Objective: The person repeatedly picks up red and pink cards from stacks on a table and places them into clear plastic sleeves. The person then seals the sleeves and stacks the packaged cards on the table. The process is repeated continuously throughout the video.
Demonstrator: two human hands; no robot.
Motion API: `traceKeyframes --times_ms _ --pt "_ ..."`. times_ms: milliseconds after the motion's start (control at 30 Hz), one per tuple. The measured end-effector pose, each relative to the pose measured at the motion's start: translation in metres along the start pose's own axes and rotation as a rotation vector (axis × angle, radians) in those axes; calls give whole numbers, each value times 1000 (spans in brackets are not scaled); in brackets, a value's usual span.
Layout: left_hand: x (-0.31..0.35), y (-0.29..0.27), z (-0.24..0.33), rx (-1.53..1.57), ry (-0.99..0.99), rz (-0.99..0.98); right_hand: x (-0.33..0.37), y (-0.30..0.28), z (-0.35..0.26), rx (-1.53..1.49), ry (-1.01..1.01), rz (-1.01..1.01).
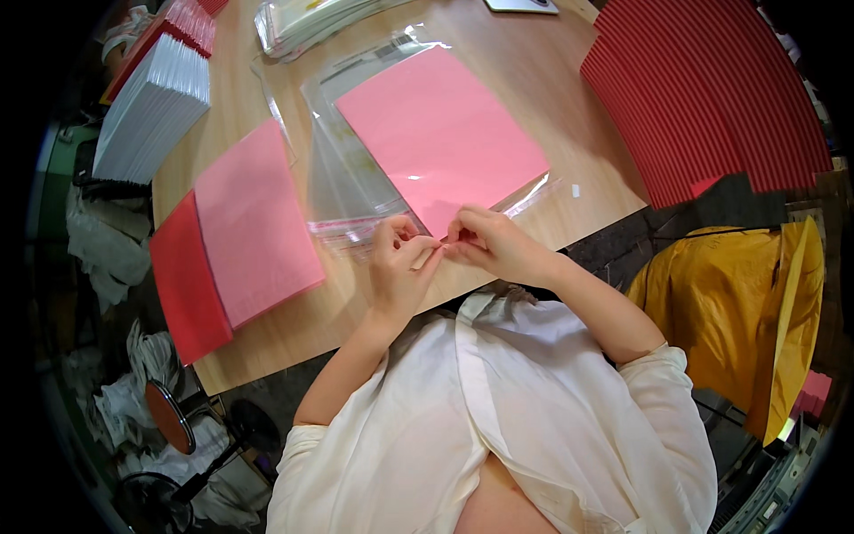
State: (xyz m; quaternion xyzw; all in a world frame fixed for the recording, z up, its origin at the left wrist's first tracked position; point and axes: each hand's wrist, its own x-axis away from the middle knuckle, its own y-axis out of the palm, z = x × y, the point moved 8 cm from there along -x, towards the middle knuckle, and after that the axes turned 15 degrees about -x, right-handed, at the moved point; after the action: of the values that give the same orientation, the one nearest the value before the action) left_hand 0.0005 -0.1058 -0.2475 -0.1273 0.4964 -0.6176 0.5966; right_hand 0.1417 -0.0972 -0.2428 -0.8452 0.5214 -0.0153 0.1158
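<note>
A pink rectangular pad or booklet (445,133) lies askew on the wooden table (569,214), over several clear plastic sleeves (351,173). My left hand (402,262) and my right hand (494,242) meet at its near corner. Both are closed, thumbs and forefingers pinched with the tips almost touching. Whatever is between the fingertips is too small to make out. Left of my left hand lies a pink booklet (258,222) beside a red strip-like cover (189,276), the two overlapping at the table's left edge.
Tall stacks of red ridged folders or booklets (703,98) fill the right. White booklets (156,107) are stacked at the far left. More plastic sleeves (311,27) and a phone-like device (521,5) lie at the back. A yellow cloth-covered chair (721,303) stands at my right.
</note>
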Motion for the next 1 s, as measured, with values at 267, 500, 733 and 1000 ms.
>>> traceKeyframes --times_ms 267,500,733,1000 --pt "10 -16 -46 177 -361 -89 64 -155 3 -616 29 591" --pt "16 -24 -67 -58 -361 -106 210 -231 28 85 834 405" --pt "21 -22 -73 44 -448 -118 159 -185 14 518 468 277" --pt "23 -23 -74 -28 -457 -140 50 -103 10 455 -7 212"
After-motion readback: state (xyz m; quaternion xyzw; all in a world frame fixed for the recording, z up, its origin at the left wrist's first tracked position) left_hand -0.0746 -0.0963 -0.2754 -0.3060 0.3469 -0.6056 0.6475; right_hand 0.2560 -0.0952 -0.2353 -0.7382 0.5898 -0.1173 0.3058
